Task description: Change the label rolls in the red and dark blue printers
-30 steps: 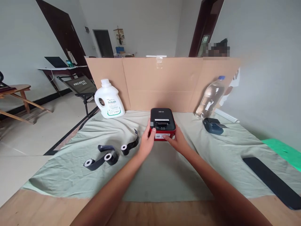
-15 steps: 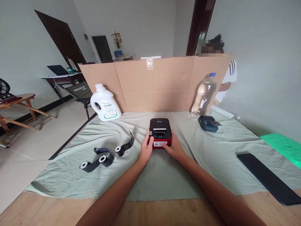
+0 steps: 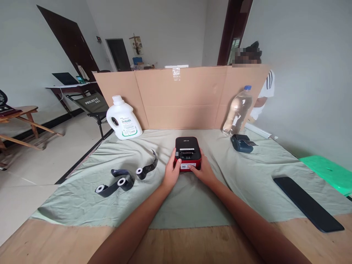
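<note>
A small black and red printer (image 3: 187,145) with a white label on its front rests on the green cloth (image 3: 189,209) at the centre. My left hand (image 3: 172,170) grips its left side, the thumb on the front corner. Around the right side wraps my right hand (image 3: 204,169), with its thumb at the front label. To the left lie black ribbon rolls with white cores, a pair (image 3: 125,184) joined by a strip and a single one (image 3: 140,173) with its loose end trailing back.
At the back stand a white jug (image 3: 124,119), a cardboard panel (image 3: 181,99) and a clear bottle (image 3: 238,112). A dark blue device (image 3: 242,143) and a long dark slab (image 3: 306,202) lie on the right. A person (image 3: 266,88) is behind the panel.
The view has shifted slightly. Both hands keep their hold on the printer, which stays at the same place on the cloth.
</note>
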The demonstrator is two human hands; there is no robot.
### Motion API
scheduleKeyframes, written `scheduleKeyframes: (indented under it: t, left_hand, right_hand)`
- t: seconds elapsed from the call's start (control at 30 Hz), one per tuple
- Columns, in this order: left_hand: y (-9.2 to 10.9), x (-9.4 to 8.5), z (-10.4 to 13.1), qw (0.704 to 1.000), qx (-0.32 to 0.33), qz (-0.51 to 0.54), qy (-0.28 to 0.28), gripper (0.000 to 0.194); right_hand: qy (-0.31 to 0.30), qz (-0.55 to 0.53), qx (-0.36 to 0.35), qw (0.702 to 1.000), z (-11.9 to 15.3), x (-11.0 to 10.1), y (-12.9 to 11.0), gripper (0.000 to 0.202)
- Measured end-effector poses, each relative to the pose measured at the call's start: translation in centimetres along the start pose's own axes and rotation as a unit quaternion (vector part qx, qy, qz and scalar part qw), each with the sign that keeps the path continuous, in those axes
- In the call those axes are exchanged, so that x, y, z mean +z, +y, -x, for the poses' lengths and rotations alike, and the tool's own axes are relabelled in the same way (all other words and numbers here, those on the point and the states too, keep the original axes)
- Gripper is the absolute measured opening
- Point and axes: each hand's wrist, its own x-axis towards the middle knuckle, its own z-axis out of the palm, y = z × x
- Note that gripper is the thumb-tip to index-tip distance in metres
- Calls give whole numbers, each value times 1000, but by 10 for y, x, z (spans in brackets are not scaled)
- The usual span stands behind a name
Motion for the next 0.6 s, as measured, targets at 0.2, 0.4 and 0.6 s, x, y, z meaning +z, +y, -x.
scheduleKeyframes:
  t: [0.2,0.4,0.6]
  left_hand:
    - [-1,-6,-1,999,31,-15,7,31]
    - [-2,-8,-8,999,39,-19,1,23]
    - [-5,-4,-18,997,64,-25,32,18]
  right_hand:
    - [8,-19,11,1000,-1,-3,-4,93]
    - [30,-69,29,997,-4,-5,-7,82]
    - [15,-90,41,995,-8,-6,-5,86]
